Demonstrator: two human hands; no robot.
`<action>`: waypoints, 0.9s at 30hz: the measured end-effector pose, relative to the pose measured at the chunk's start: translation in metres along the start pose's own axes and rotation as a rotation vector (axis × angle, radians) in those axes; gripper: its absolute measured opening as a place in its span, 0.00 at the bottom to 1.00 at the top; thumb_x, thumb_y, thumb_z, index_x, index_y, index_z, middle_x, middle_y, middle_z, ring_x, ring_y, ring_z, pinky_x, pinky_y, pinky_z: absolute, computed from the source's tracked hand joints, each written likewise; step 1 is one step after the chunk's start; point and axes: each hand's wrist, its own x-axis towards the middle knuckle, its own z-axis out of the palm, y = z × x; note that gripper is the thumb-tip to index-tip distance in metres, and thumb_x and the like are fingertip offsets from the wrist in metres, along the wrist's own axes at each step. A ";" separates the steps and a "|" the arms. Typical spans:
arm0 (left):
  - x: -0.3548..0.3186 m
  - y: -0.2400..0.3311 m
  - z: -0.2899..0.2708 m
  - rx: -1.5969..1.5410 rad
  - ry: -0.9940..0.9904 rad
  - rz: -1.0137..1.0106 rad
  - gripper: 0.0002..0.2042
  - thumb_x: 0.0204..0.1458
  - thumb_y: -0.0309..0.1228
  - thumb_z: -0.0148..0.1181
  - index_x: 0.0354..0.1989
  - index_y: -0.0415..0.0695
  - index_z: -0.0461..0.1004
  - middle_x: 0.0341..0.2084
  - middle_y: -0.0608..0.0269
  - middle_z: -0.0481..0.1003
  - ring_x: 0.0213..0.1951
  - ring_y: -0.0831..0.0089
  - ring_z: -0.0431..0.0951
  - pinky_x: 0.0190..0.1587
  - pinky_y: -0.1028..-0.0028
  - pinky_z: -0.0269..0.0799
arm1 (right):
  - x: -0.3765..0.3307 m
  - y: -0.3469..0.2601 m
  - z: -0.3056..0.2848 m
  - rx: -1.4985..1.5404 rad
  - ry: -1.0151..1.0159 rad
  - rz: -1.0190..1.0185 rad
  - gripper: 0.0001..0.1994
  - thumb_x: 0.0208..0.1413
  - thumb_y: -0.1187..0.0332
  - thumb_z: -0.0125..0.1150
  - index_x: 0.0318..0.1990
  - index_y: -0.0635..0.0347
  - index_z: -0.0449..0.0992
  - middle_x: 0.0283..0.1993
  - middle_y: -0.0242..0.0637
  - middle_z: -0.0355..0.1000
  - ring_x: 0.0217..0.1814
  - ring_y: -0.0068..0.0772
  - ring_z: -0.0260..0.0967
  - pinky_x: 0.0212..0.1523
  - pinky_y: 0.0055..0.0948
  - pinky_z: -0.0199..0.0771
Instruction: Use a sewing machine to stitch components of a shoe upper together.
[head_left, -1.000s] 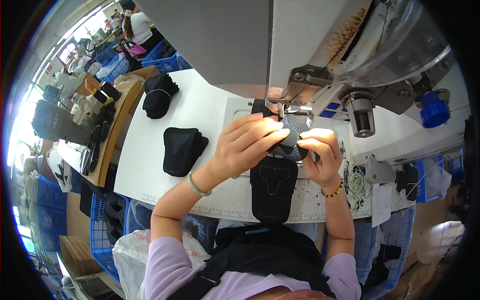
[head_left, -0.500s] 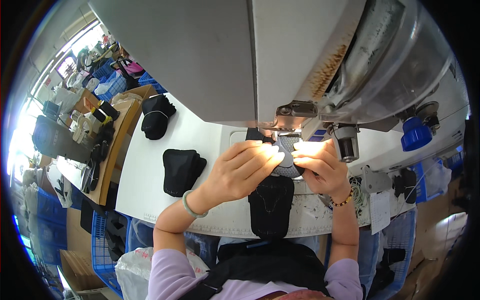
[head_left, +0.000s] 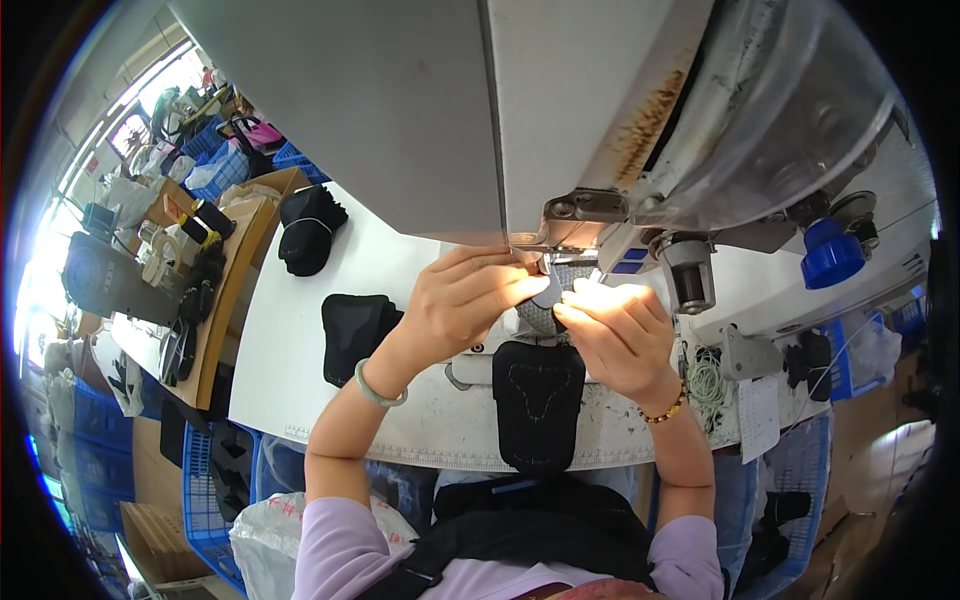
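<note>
Under the needle area of a sewing machine (head_left: 585, 212) lies a small grey fabric piece (head_left: 547, 296), brightly lit by a lamp. My left hand (head_left: 462, 300) pinches its left side with the fingertips close to the presser foot. On the right edge, the fingers of my right hand (head_left: 625, 335) are pressed together around the fabric. Its far part is hidden under the machine and by my fingers. Just below my hands, a black shaped fabric panel (head_left: 538, 410) with a light outline rests at the table's front edge.
On the white table (head_left: 285, 370), a black panel stack (head_left: 355, 338) sits left of my arm, with a tied black bundle (head_left: 308, 228) behind. A thread tangle (head_left: 707, 390) and a paper sheet (head_left: 758, 415) lie right. Blue crates (head_left: 205, 510) stand below the table's edge.
The grey piece has turned and shifted slightly left in my fingers. My right hand has moved left and nearer to me; my left hand has moved slightly left and away. More of the black panel shows.
</note>
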 end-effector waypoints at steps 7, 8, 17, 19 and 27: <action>-0.014 -0.010 0.014 -0.181 0.065 -0.180 0.14 0.37 0.18 0.62 0.35 0.45 0.78 0.37 0.65 0.77 0.39 0.66 0.76 0.41 0.70 0.72 | 0.004 -0.016 0.009 -0.073 0.043 0.030 0.11 0.39 0.76 0.68 0.35 0.55 0.80 0.37 0.26 0.73 0.39 0.25 0.72 0.38 0.26 0.62; -0.016 -0.010 0.015 -0.215 0.086 -0.226 0.14 0.37 0.17 0.62 0.34 0.45 0.78 0.37 0.64 0.77 0.38 0.66 0.76 0.40 0.71 0.72 | 0.004 -0.017 0.011 -0.069 0.043 0.026 0.11 0.39 0.76 0.68 0.35 0.55 0.80 0.37 0.26 0.73 0.39 0.25 0.72 0.38 0.26 0.62; -0.014 -0.003 0.018 -0.360 0.121 -0.496 0.17 0.37 0.10 0.57 0.35 0.43 0.79 0.34 0.62 0.77 0.32 0.66 0.77 0.32 0.74 0.72 | 0.003 -0.013 0.015 -0.061 0.011 0.073 0.13 0.43 0.74 0.67 0.40 0.54 0.80 0.42 0.26 0.72 0.44 0.25 0.69 0.42 0.28 0.61; -0.016 -0.004 0.020 -0.307 0.134 -0.453 0.17 0.37 0.10 0.58 0.35 0.42 0.78 0.34 0.62 0.77 0.33 0.67 0.77 0.33 0.74 0.72 | 0.001 -0.011 0.016 -0.046 0.026 0.100 0.14 0.44 0.74 0.67 0.42 0.54 0.79 0.43 0.27 0.72 0.44 0.27 0.69 0.43 0.29 0.61; -0.009 -0.006 0.007 -0.093 0.082 -0.196 0.14 0.36 0.17 0.62 0.35 0.44 0.78 0.34 0.64 0.78 0.36 0.67 0.77 0.40 0.71 0.71 | -0.007 -0.008 0.017 -0.078 0.016 0.108 0.15 0.45 0.72 0.68 0.42 0.53 0.78 0.44 0.28 0.71 0.44 0.29 0.68 0.44 0.30 0.62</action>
